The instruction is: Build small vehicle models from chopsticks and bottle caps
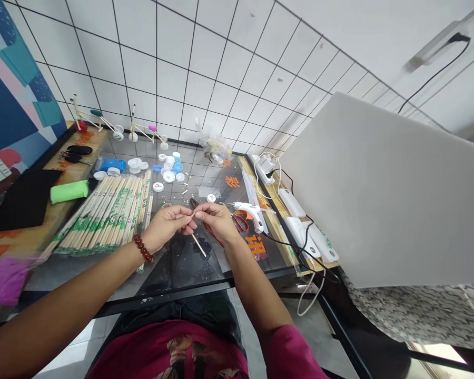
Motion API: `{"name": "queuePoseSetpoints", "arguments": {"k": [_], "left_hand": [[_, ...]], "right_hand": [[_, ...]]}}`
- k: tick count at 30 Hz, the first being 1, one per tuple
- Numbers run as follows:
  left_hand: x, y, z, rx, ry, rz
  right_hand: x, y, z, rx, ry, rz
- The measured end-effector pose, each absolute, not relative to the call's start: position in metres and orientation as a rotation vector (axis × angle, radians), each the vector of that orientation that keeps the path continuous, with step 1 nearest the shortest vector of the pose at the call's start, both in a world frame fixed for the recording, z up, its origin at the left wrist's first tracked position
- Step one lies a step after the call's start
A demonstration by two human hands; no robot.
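Slim stick [199, 246], long axis diagonal, free end pointing down-right

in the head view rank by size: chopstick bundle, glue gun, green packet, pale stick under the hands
1. Chopstick bundle
2. Glue gun and green packet, too alike to rank
3. Pale stick, visible part only

The view looks from the head, forward and down; left hand [171, 223] and right hand [217, 220] are near; wall [174, 63] farther.
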State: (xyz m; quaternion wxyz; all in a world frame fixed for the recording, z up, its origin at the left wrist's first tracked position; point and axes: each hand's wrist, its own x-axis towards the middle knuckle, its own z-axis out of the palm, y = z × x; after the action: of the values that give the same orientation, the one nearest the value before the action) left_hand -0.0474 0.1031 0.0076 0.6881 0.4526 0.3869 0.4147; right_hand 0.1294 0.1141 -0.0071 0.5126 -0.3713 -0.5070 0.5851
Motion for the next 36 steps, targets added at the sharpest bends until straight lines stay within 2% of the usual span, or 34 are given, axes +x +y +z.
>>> {"name": "queuePoseSetpoints", "arguments": {"k": [6,15,21,29,36], "left_hand": [[-0.044,0.105,0.0,1.061,0.88,0.986],[-0.046,0.104,0.004,1.105,0.899,1.009],[-0.045,0.104,0.001,1.115,0.916,1.039],[-0.048,0.105,0.009,0.973,0.894,1.105],[-0.047,0.104,0.007,0.916,0.886,1.138]], "right_hand": [[0.135,0.108,-0.006,-0.865,-1.046,1.741],[0.141,0.106,-0.003,-0.842,-0.961,1.89],[0.137,0.106,-0.006,-0.852,-1.011,1.793],[0.127,0.103,-0.008,-0.898,-1.121,1.495],[0.122,0.1,-0.006,-0.941,-1.127,1.493]]}}
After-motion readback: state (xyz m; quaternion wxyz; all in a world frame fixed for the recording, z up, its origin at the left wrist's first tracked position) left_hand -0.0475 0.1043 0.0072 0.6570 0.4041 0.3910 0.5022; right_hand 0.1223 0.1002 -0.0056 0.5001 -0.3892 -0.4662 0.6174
